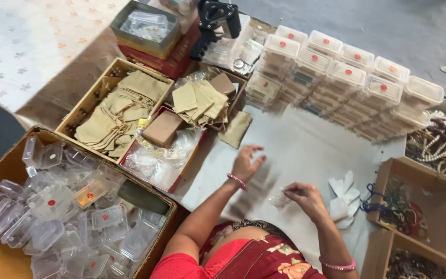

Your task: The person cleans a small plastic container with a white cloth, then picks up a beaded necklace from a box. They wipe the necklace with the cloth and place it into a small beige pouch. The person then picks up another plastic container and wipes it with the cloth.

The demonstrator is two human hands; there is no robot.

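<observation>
Small clear plastic pouch [279, 199]: see-through, crinkled, pale; contents too small to make out. Pinched at its right edge by the fingers [291, 191] of the right hand [305, 199], hanging just above the white cloth-covered surface [305, 150] in front of the person. Left hand [246, 163]: empty, palm down, spread loosely, slightly blurred, hovering over the same white surface just left of the pouch and not touching it. Pink bangle on each wrist.
</observation>
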